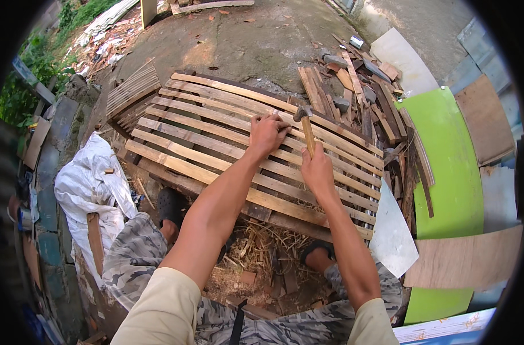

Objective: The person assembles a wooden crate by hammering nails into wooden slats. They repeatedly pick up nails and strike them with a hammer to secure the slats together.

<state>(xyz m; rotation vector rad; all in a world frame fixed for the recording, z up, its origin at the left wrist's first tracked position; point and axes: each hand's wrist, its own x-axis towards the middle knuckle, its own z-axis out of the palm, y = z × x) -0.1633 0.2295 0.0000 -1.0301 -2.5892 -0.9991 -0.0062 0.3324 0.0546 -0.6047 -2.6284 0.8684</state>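
In front of me lies a slatted panel of bamboo strips [184,167] on a darker wooden frame. My right hand [318,171] is wrapped round the wooden handle of a hammer [309,133], whose metal head is up just above the far slats. Beside the hammer head, my left hand [266,135] rests on the middle of the slats with its fingers pinched together. Whatever is between those fingertips is too small or hidden to make out.
A smaller slatted piece [134,92] stands at the panel's left end. Scrap wood [354,86] is heaped at the right, beside a green sheet [446,155]. A white sack [95,184] lies at my left. Shavings [256,247] cover the ground between my feet.
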